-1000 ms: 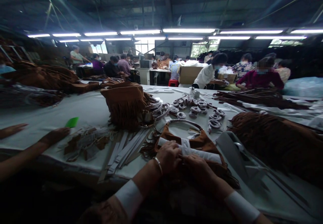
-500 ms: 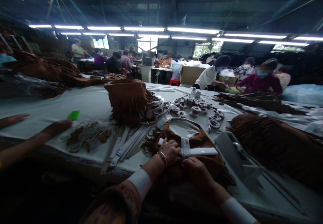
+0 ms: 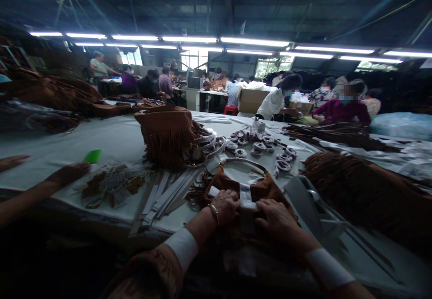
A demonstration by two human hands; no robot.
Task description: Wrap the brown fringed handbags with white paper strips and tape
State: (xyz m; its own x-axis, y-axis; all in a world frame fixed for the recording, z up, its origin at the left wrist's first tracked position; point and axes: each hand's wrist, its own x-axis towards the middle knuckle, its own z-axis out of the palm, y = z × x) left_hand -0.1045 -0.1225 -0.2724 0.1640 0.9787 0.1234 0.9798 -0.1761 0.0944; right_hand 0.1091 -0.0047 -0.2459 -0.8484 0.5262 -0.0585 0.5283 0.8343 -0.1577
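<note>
A brown suede handbag point(image 3: 268, 190) with fringe and a looped handle lies in front of me at the table's near edge. Across its front runs a white strip point(image 3: 213, 191), partly covered by my hands, and a band of clear wrap point(image 3: 245, 192) crosses it upright at the middle. My left hand point(image 3: 227, 205) presses curled fingers over the strip left of the wrap. On the other side, my right hand point(image 3: 277, 217) has its fingers closed over the strip's right part. Both thumbs are mostly hidden.
Grey strips point(image 3: 168, 198) and tagged brown pieces point(image 3: 111, 184) lie to the left, near a co-worker's hand point(image 3: 69, 173) by a green piece point(image 3: 92, 156). Wrapped coils point(image 3: 259, 148) and a fringed bag point(image 3: 165, 130) sit beyond. A tape dispenser point(image 3: 305, 200) and brown fringe point(image 3: 357, 195) are right.
My right hand has moved up from the bag's lower middle onto the strip's right part, covering it. My left hand stays on the strip. The view has shifted slightly.
</note>
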